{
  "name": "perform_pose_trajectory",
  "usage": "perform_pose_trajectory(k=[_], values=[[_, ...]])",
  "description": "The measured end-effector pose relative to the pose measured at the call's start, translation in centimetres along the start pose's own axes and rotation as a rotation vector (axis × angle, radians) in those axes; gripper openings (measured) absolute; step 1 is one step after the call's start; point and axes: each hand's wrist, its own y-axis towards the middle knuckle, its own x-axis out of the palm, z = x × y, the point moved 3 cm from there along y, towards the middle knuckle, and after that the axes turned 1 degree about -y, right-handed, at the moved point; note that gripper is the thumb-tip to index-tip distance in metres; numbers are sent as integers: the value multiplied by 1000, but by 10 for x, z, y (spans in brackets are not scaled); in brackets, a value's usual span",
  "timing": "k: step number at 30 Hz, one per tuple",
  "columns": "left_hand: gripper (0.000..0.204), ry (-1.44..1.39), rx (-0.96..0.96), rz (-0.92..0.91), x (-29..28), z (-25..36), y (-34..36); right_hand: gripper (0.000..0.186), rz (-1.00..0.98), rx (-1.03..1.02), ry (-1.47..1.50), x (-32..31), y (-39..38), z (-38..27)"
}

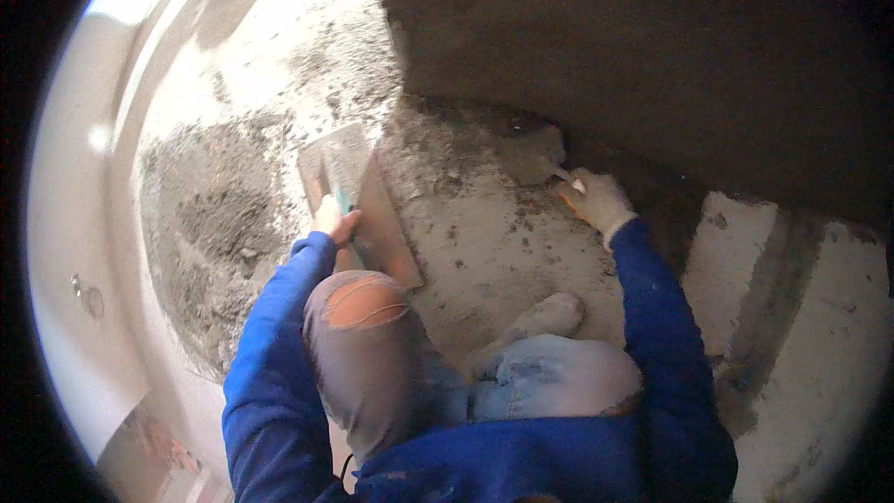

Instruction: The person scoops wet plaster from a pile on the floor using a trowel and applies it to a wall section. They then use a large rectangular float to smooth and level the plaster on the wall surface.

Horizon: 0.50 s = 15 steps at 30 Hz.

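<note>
My left hand (333, 220) is closed round the green handle of a plastering float (387, 225), a long rectangular plate tilted beside my raised knee. My right hand (598, 201), in a pale work glove with orange on it, grips the short light handle of a trowel (533, 155). The trowel's grey blade is low down by the foot of a dark, freshly coated wall (633, 37). Whether the blade touches the wall or the floor I cannot tell. Little or no mortar shows on the float's plate.
A heap of grey mortar (219, 200) lies on the floor to my left, partly in bright light. Crumbs of mortar dot the dusty floor (484, 251) before me. A pale wall (79, 224) curves along the far left. Pale panels (731, 247) stand at the right.
</note>
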Motion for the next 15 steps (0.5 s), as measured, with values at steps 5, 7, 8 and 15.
perform_pose_trajectory(k=[5, 7, 8, 15], values=[[67, -49, 54, -205, 25, 7, -21, 43, 104, -73, -82, -36, -37, -36], [83, 131, 76, -302, 43, 11, -34, 42, 79, -104, -216, -57, -46, -73], [81, 118, 163, -322, 50, 15, -39, 40, 28, -175, -185, -67, -49, -98], [86, 124, 276, -416, 61, 22, -42, 34, -173, -639, -388, -66, -36, -331]])
